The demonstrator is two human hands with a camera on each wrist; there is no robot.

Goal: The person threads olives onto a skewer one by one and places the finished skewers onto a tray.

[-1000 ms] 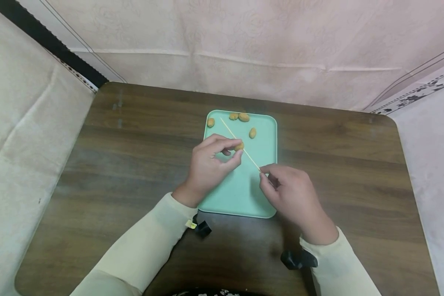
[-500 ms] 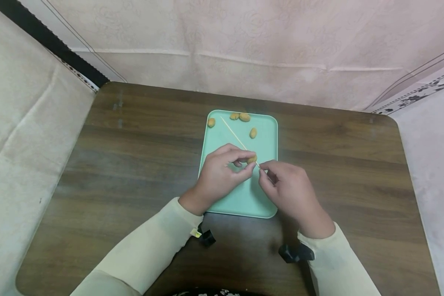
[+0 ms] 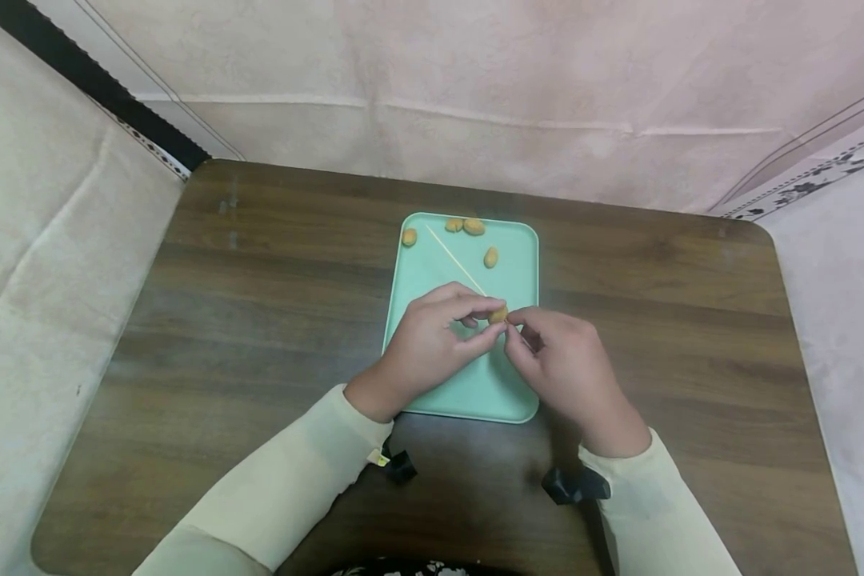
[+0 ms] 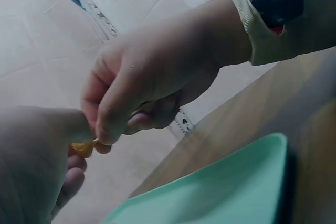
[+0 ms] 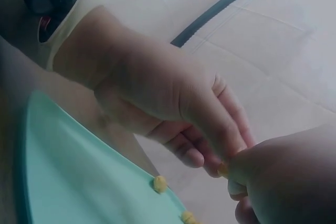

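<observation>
Between the thumb and index finger of my left hand [image 3: 432, 340] is a small oval yellow-brown piece [image 3: 498, 315], threaded on a thin pale wooden skewer [image 3: 452, 256]. My right hand [image 3: 569, 364] pinches the near end of that skewer, its fingertips right at the piece. The skewer's far end points up and left over a mint-green tray [image 3: 468, 400]. In the left wrist view, the threaded piece [image 4: 81, 149] shows orange between the two hands. Most of it is hidden by fingers in the right wrist view.
Several more oval pieces lie on the tray: one at the far left corner [image 3: 409, 237], a pair at the back edge [image 3: 474, 227], and one right of the skewer [image 3: 491, 257]. The wooden table [image 3: 259, 320] is bordered by pale cloth [image 3: 475, 80] behind.
My left hand has moved right and toward me, sliding the oval piece down the skewer to the right fingertips. The right hand has shifted only slightly.
</observation>
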